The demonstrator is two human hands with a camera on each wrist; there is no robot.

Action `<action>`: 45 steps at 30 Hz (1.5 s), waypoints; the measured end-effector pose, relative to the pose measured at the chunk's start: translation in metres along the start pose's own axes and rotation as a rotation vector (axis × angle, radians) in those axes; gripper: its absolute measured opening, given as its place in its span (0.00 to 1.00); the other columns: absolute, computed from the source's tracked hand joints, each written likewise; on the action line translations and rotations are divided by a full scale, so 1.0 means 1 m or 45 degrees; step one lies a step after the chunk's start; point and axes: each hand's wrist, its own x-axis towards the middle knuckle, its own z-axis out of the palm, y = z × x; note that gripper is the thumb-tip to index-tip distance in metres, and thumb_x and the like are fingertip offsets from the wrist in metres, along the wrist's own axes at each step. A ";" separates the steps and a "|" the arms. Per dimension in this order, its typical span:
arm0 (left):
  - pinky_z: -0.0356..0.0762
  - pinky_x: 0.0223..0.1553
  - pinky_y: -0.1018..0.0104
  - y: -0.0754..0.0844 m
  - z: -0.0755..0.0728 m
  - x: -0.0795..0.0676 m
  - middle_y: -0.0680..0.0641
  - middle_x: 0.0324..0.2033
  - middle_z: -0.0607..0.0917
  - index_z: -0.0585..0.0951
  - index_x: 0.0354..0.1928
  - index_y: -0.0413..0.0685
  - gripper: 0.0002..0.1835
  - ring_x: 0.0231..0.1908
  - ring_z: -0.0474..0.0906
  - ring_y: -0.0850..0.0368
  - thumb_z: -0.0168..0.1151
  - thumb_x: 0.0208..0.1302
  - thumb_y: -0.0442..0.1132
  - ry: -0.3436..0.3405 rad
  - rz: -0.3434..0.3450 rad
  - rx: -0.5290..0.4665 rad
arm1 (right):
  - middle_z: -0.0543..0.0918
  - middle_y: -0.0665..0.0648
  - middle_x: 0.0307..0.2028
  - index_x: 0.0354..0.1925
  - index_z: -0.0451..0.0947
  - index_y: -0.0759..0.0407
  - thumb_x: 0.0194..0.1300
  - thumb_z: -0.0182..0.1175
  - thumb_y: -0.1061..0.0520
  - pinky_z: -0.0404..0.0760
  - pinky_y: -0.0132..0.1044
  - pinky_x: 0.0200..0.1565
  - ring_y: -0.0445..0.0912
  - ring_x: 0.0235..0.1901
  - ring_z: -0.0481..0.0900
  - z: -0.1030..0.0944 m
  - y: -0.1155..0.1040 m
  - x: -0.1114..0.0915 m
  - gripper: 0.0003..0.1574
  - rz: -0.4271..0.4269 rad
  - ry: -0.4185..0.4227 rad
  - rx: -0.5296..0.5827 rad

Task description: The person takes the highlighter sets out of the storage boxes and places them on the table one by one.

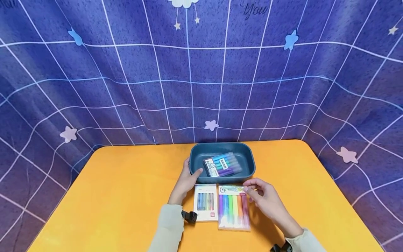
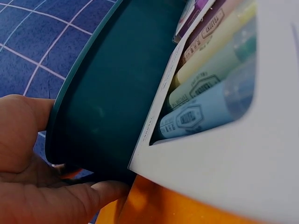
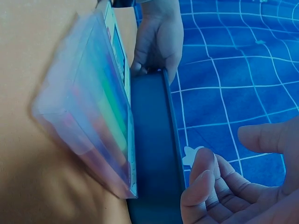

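Observation:
My left hand (image 1: pixel 185 181) grips the front left corner of a dark teal plastic bin (image 1: pixel 225 180), as the left wrist view also shows. Inside the bin lies a clear pack of blue, green and purple markers (image 1: pixel 224 163). Against its front side, on the table, is a white windowed box of pastel markers (image 1: pixel 206 214). To the right of that box lies a clear pack of thick rainbow-coloured markers (image 1: pixel 233 210). Near this pack's upper right corner hovers my right hand (image 1: pixel 264 195), its fingers loosely bent. The right wrist view shows nothing between its thumb and fingers.
The yellow table (image 1: pixel 126 196) has rounded far corners. Behind it hangs a blue grid-patterned curtain (image 1: pixel 207 94) with stars, close to the back of the bin. A black wrist camera (image 1: pixel 189 216) sits beside the white box.

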 end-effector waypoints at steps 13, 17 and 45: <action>0.51 0.75 0.32 -0.006 0.003 0.003 0.37 0.77 0.60 0.47 0.79 0.54 0.39 0.76 0.56 0.35 0.55 0.75 0.42 0.013 -0.038 0.021 | 0.82 0.64 0.36 0.49 0.79 0.67 0.69 0.62 0.60 0.74 0.30 0.24 0.48 0.26 0.79 -0.002 0.005 0.009 0.13 -0.039 0.013 -0.028; 0.52 0.75 0.33 -0.003 0.002 0.003 0.37 0.77 0.60 0.46 0.80 0.53 0.39 0.76 0.57 0.35 0.55 0.75 0.42 0.008 -0.017 0.014 | 0.82 0.65 0.37 0.49 0.79 0.67 0.70 0.61 0.60 0.75 0.30 0.25 0.48 0.27 0.79 -0.001 0.005 0.014 0.13 -0.049 0.009 -0.034; 0.51 0.74 0.31 -0.003 0.000 0.001 0.39 0.79 0.56 0.46 0.80 0.54 0.40 0.77 0.54 0.35 0.55 0.75 0.43 -0.003 -0.040 0.018 | 0.84 0.64 0.37 0.47 0.80 0.65 0.70 0.62 0.58 0.75 0.28 0.30 0.46 0.29 0.78 0.007 -0.004 0.034 0.12 -0.129 0.011 -0.114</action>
